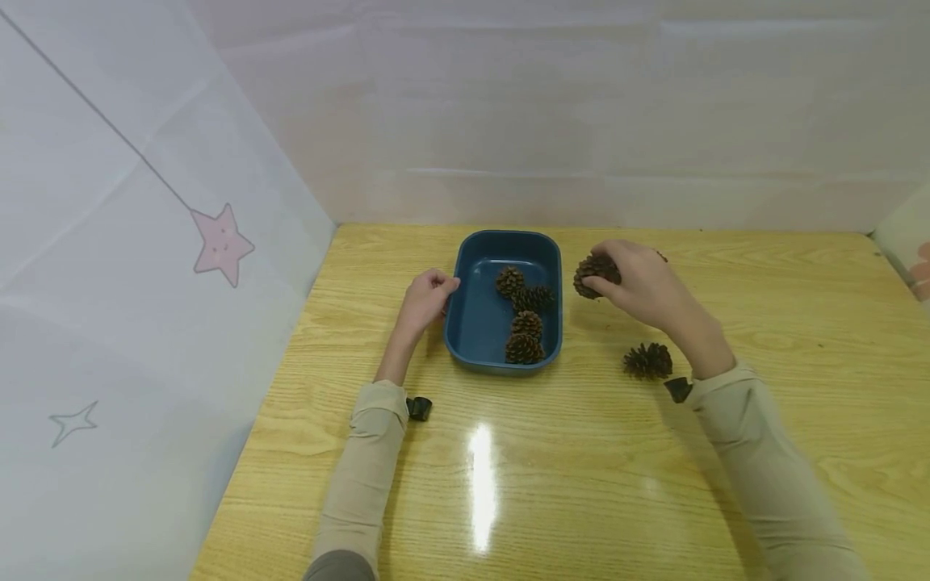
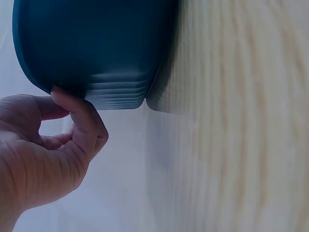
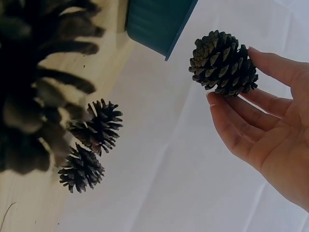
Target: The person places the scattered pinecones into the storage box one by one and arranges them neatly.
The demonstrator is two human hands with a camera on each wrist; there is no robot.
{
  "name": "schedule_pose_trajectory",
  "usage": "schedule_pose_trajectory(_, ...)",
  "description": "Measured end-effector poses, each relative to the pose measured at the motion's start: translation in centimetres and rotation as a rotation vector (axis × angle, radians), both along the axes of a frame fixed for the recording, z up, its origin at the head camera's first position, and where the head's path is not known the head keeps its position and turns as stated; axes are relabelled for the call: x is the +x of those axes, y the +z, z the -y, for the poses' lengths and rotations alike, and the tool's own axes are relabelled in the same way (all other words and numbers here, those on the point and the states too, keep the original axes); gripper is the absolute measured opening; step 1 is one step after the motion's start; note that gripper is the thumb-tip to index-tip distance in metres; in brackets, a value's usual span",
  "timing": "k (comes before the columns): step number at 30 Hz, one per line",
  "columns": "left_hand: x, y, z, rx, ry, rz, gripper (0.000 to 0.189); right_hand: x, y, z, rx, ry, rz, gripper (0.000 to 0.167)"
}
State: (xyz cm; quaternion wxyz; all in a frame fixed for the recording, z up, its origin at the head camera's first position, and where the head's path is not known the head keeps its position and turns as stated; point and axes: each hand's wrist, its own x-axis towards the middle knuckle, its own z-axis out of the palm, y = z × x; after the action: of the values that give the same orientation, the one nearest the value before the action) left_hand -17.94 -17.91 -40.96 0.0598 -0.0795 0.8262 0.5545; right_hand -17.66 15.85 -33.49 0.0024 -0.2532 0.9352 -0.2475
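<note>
A dark blue rectangular tub stands on the table with several brown pine cones inside, mostly along its right side. My left hand pinches the tub's left rim; in the left wrist view the fingers bend against the rim and outer wall. Raised just right of the tub, my right hand holds a pine cone between thumb and fingertips. More pine cones lie on the table below that hand. In the right wrist view, two cones rest close together, and a blurred one looms at the left edge.
The wooden table meets a pale cloth wall behind the tub. Another pale sheet with a pink star borders the left side. Small dark cameras sit at both wrists.
</note>
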Motion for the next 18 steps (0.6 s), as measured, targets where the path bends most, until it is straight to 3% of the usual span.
schedule_pose_trajectory(18,-0.1,-0.3,0.2,0.054,-0.02,0.016,0.032,-0.3,0.3,2.9,0.007,0.085,-0.016,0.04)
